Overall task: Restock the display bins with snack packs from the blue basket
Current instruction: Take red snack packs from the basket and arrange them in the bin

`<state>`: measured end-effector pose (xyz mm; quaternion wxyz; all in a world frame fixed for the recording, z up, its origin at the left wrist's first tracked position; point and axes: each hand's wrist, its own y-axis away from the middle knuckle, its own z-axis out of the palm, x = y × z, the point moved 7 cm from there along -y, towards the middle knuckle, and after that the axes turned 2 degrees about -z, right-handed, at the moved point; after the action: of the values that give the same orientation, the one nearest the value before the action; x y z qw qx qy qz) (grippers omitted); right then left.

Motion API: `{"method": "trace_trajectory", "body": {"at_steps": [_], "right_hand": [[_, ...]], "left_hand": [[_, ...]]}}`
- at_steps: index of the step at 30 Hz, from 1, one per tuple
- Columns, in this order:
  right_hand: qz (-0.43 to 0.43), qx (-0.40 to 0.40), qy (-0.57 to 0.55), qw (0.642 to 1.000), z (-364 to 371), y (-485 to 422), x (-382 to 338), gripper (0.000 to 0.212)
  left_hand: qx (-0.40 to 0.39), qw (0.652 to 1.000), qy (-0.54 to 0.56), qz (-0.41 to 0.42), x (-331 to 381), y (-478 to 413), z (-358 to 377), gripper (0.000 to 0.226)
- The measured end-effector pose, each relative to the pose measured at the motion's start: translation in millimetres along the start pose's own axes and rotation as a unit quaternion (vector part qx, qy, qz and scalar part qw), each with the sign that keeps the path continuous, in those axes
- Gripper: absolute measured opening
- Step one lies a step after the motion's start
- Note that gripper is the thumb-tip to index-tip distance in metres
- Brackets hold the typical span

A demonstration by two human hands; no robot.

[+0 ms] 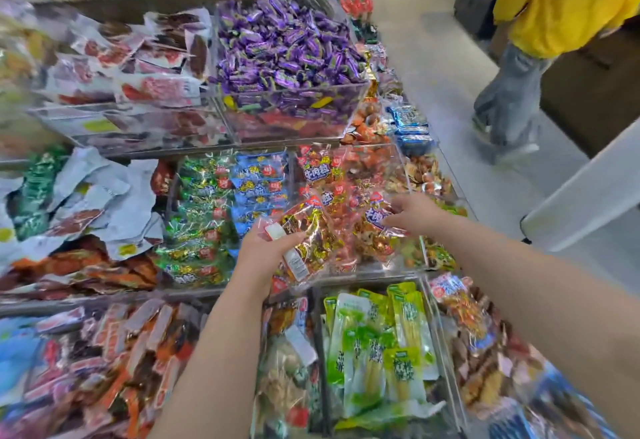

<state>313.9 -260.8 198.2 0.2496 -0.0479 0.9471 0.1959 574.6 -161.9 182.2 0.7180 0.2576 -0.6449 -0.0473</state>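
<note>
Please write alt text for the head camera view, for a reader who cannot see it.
Two bare hands work over a clear bin of red snack packs: the left hand holds a red-gold pack, the right hand touches another pack. Bins of purple candies and green packs surround them.

Purple-wrapped candies [287,47], green-and-white pouches [377,338], red-and-gold snack packs [311,230], blue packs [259,178], yellow jacket [561,2]

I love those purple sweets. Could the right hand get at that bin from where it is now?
Probably yes. The purple candy bin is open-topped with nothing above it, but the right hand is gripping a red snack pack and must stretch forward.
</note>
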Motion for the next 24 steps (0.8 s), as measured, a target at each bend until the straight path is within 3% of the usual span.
{"method": "trace_trajectory", "body": {"at_steps": [3,6,8,13,15,18,20,24], "right_hand": [[-0.012,-0.008,0.085,0.996,-8.5,-25.4,-7.9,0.017],[-0.036,-0.075,0.246,0.966,5.7,-44.9,-11.5,0.027],[-0.046,-0.111,0.292,0.949,14.6,-54.7,-14.1,0.030],[-0.111,-0.064,0.268,0.955,-5.3,-75.3,-34.3,0.049],[-0.102,-0.052,0.299,0.947,-17.6,-80.6,-37.3,0.038],[-0.085,-0.145,0.379,0.910,-1.4,-81.5,-36.3,0.014],[-0.086,-0.185,0.402,0.893,25.8,-83.3,-30.7,0.019],[-0.049,-0.169,0.349,0.920,68.0,-95.5,-8.6,0.043]], "left_hand": [[-0.001,1.000,-0.005,-0.011,2.2,-10.8,1.2,0.035],[-0.005,1.000,-0.006,-0.021,4.5,-17.7,4.6,0.043],[-0.003,1.000,0.003,-0.029,4.9,-22.9,7.6,0.045],[0.019,0.999,-0.001,-0.045,3.9,-39.8,6.8,0.034],[0.018,0.999,-0.001,-0.048,4.9,-45.5,7.4,0.034],[0.009,0.999,0.006,-0.052,5.6,-51.3,13.1,0.041],[0.001,0.999,0.012,-0.053,6.2,-53.1,19.2,0.047],[-0.002,0.999,0.005,-0.053,4.4,-55.0,22.5,0.045]]}}
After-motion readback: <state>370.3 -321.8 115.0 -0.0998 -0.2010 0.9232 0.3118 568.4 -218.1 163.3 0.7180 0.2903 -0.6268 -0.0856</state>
